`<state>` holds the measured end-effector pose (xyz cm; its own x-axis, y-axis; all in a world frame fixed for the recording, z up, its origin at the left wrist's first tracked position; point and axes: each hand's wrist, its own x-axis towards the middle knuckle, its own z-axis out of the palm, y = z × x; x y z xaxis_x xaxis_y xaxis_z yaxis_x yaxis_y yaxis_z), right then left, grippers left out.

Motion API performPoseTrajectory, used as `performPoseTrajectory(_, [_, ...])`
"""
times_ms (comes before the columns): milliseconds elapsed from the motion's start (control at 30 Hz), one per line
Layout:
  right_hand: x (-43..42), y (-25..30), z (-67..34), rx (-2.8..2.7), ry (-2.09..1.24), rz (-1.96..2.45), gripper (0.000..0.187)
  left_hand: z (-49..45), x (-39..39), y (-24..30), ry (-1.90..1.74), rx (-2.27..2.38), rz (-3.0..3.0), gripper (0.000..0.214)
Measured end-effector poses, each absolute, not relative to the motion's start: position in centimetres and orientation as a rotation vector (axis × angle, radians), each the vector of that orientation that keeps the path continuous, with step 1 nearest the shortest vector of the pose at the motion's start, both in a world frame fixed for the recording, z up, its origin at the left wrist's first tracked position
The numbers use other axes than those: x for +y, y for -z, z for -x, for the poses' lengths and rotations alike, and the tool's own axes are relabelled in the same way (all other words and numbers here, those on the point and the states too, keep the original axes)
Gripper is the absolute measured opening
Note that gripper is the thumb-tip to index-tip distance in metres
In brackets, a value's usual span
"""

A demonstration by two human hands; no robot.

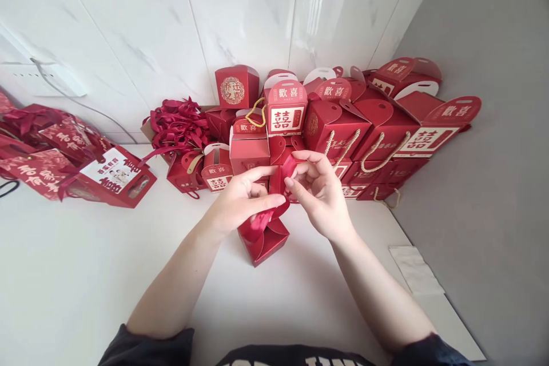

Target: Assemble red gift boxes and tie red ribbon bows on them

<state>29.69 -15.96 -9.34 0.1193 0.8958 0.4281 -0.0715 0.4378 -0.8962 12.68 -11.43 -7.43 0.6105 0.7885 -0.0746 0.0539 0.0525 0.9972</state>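
A dark pink ribbon (261, 221) runs between my two hands. My left hand (244, 199) pinches it between thumb and fingers, and a length hangs down below the thumb. With thumb and index finger, my right hand (319, 193) grips the ribbon's upper part. Right under my hands a small red gift box (266, 245) stands on the white table (206, 291). Its top flaps are partly hidden by the ribbon and my left hand. Behind my fingers, more red boxes touch one another, so their lower parts are covered.
Red gift boxes (338, 126), some with rope handles, are stacked along the tiled wall (240, 17). A heap of dark red ribbons (180, 123) lies left of them. Decorated red bags (114, 180) stand far left. A grey panel (484, 183) and a white tissue (415, 269) are at right.
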Motion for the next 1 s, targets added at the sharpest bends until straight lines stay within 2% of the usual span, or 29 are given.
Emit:
performPoseTrajectory(267, [-16.0, 9.9, -29.7, -1.285, -0.866, 0.9, 0.037, -12.7, -11.6, 7.2, -0.731, 0.847, -1.541, 0.025])
performPoseTrajectory(500, [-16.1, 10.0, -29.8, -1.269, -0.84, 0.914, 0.037, -12.9, -11.4, 7.5, -0.678, 0.882, -1.559, 0.025])
performPoseTrajectory(733, [-16.1, 10.2, -29.8, -1.171, -0.903, 0.979, 0.04, -13.0, -11.5, 8.0, -0.824, 0.937, -1.769, 0.039])
performPoseTrajectory(867, [-16.1, 10.0, -29.8, -1.274, -0.863, 1.111, 0.026, -13.1, -11.6, 8.0, -0.875, 0.934, -1.87, 0.038])
performPoseTrajectory(1000, [-16.7, 8.5, -29.5, -1.388, -0.626, 1.074, 0.014, -12.2, -10.2, 8.7, -0.837, 0.763, -1.982, 0.02])
